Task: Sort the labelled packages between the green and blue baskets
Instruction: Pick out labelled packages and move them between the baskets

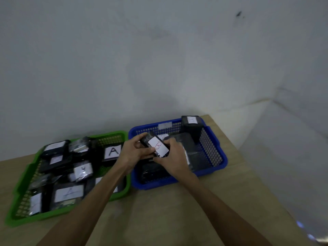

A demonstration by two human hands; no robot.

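A small black package with a white label marked B [158, 146] is held above the left part of the blue basket [215, 167]. My left hand [135, 150] grips its left end and my right hand [174, 158] grips its right and lower edge. The blue basket holds a few dark packages, one standing upright at its back right corner [192, 128]. The green basket [23, 178] to the left is filled with several black packages, some with white labels marked A [113, 151].
Both baskets sit side by side on a tan table [168, 210] pushed against a grey wall. The table's right edge runs diagonally past the blue basket, with floor beyond it.
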